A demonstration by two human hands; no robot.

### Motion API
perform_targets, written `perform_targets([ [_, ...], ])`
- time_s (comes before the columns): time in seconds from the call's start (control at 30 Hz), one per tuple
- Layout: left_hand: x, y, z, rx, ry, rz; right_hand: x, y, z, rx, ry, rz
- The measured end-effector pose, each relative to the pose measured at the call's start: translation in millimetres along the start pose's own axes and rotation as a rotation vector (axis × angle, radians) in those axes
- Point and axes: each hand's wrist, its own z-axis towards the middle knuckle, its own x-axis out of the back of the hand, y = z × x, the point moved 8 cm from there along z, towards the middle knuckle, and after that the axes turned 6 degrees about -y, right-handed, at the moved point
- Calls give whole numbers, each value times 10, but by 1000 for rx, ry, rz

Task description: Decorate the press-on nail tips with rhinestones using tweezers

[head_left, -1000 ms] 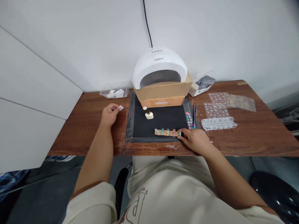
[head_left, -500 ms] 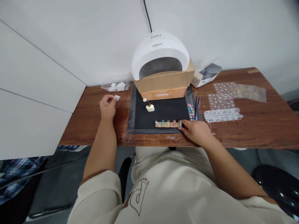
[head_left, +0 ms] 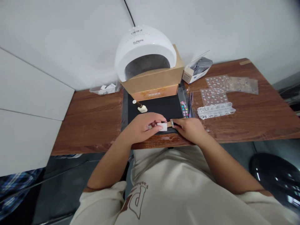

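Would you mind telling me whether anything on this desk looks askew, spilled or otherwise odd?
One thing stands out: the small bottle on the black mat lies on its side rather than upright, below the cardboard box. No spill shows around it. The left hand pinches a white pad beside the right hand.

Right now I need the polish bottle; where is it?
Bottle lies on the black mat, left side, before the cardboard box, beyond the left hand.
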Motion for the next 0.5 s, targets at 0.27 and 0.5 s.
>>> perform_targets([
  [0.27,-368,-140,601,-121,-288,94,18,-9,24,-12,-17,-13],
  [0.5,-418,-182,551,-132,-345,110,20,-14,22,-7,-43,-7],
])
